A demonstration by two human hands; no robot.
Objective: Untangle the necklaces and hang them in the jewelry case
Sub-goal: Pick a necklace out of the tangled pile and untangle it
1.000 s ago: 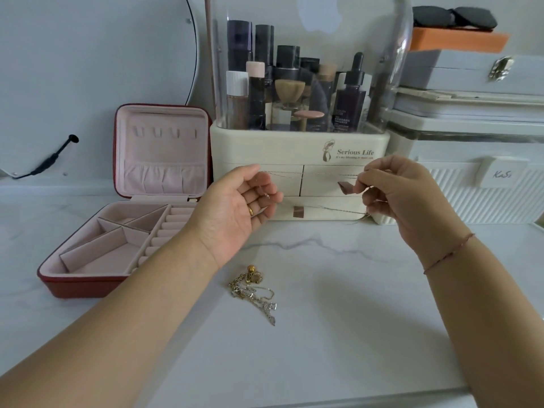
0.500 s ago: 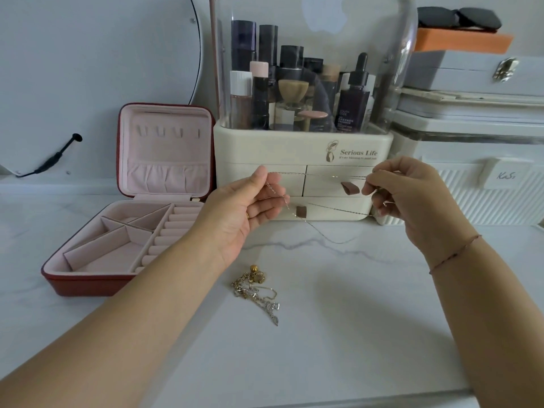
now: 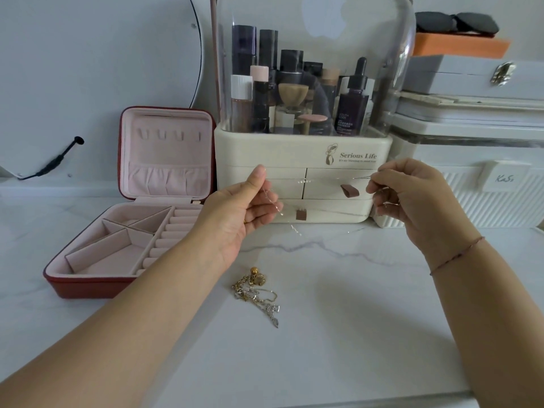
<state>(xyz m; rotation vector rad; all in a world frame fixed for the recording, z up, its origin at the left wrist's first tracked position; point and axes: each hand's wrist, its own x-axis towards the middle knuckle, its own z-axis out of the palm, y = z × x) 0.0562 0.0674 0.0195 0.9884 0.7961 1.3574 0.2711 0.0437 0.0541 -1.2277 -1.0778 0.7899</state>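
Observation:
A thin silver necklace (image 3: 318,180) is stretched in the air between my two hands, above the marble counter. My left hand (image 3: 241,210) pinches one end between thumb and fingers, and a loose end dangles below it. My right hand (image 3: 412,198) pinches the other end with curled fingers. A tangled heap of gold and silver necklaces (image 3: 257,293) lies on the counter below and between my hands. The red jewelry case (image 3: 88,287) stands open at the left, with a pink lining and a row of hooks in its upright lid.
A cream cosmetics organizer (image 3: 303,151) with drawers and a clear dome stands right behind my hands. White storage boxes (image 3: 477,136) are stacked at the right. A round mirror (image 3: 88,54) leans on the wall at the left. The counter's front edge (image 3: 323,399) runs along the bottom.
My hands have pulled a little further apart, drawing the thin necklace tighter. The left thumb has risen and the loose end now hangs lower.

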